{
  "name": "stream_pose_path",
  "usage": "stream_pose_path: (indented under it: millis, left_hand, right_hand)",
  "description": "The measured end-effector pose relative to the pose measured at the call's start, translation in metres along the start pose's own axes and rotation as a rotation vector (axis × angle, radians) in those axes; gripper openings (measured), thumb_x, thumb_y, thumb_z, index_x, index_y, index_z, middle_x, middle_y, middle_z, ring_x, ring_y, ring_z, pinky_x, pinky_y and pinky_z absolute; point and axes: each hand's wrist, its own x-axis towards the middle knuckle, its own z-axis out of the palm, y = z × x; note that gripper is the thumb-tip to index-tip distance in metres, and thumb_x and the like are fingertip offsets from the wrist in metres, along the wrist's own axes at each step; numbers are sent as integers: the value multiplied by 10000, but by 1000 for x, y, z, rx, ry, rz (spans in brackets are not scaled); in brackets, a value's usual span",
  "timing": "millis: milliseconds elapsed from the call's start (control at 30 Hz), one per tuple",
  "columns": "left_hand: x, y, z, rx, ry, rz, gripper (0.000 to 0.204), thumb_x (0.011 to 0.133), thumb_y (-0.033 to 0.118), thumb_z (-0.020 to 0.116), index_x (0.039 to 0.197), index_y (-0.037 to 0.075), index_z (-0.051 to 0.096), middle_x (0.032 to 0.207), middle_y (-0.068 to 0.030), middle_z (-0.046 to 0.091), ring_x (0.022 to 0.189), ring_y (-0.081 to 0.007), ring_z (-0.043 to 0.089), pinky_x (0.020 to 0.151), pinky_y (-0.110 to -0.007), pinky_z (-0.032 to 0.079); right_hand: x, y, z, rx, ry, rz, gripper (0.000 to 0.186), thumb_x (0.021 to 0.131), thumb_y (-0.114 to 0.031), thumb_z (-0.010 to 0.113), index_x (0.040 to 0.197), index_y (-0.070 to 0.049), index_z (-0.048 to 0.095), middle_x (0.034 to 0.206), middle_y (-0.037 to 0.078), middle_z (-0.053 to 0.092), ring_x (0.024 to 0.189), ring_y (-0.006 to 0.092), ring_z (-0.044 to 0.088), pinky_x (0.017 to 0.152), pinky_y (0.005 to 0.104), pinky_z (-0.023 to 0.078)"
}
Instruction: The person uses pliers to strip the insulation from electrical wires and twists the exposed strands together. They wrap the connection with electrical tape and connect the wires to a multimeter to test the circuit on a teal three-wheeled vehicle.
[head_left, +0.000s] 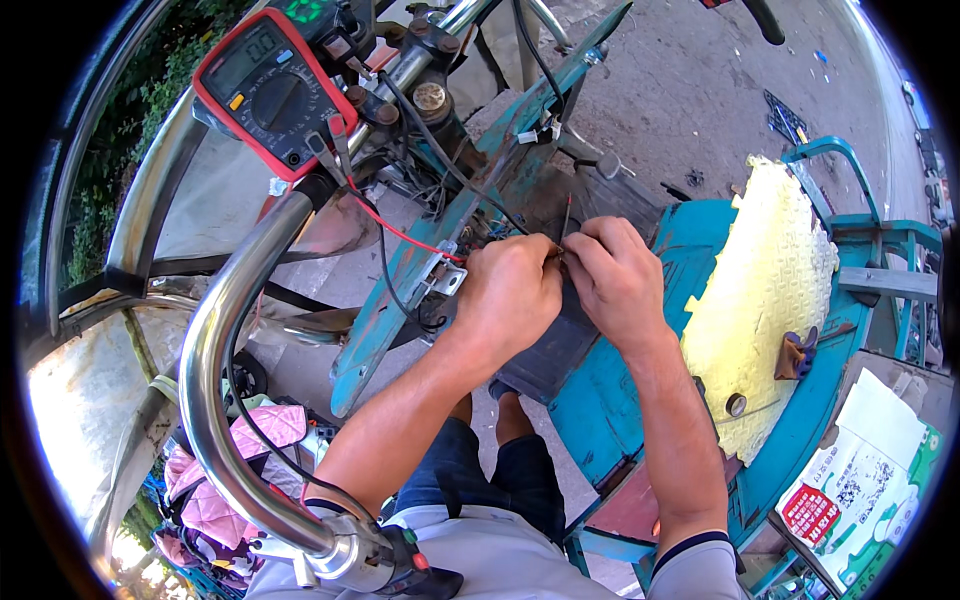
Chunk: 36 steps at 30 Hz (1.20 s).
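My left hand (505, 290) and my right hand (615, 275) meet fingertip to fingertip over a dark box (545, 350) set in the teal frame (400, 300) of a vehicle. Both pinch thin wires between them; a red wire (400, 232) runs from my left hand up to a red multimeter (272, 92) hanging on the chrome handlebar (215, 340). A short dark probe or wire tip (567, 212) sticks up just above the fingers. What exactly sits between the fingertips is hidden.
A yellow foam seat pad (770, 290) lies on the teal seat base at right. Printed paper bags (865, 480) sit at lower right. Pink cloth (215, 490) fills a basket at lower left. Grey pavement (690, 90) lies beyond, greenery at far left.
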Motion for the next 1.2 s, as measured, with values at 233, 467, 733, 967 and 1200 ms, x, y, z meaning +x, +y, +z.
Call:
stream_pose_path:
  millis: [233,467,733,967,1200]
  left_hand:
    - [-3,-3,3,-19,50,19,157,869,78,658,963,-24,731,891,-233,713,833,-424,695,714,-479,538]
    - [-21,-8,15,-36,121,79,145,879,50,667,996,9,743,894,-160,702,786,-383,694,677,-438,540]
    - [-35,-16,26,-57,105,179,213,871,52,666,1069,47,746,899,-107,670,766,-349,686,657,-448,542]
    - [-35,-9,20,-69,101,160,180,879,55,681,1047,42,743,891,-103,670,771,-350,686,645,-445,540]
    - [-39,-6,20,-111,123,163,181,879,37,670,1044,40,745,891,-103,669,777,-347,688,651,-439,541]
  right_hand:
    - [-4,-3,-2,28,-23,15,210,738,-36,762,939,-57,706,917,53,628,831,247,648,655,366,555]
    - [-14,-21,-6,264,-105,416,91,819,-72,717,875,-2,700,761,95,593,719,273,644,635,393,528]
    - [-26,-6,-13,1179,-343,1312,200,941,-151,587,843,16,638,686,2,556,650,130,572,565,269,431]
    - [-34,-28,-19,-19,31,155,245,753,-35,772,980,-64,684,882,58,626,788,238,635,607,348,514]
    - [-38,-31,-13,112,43,215,170,786,-31,761,941,-51,693,823,40,619,703,212,614,589,325,497]
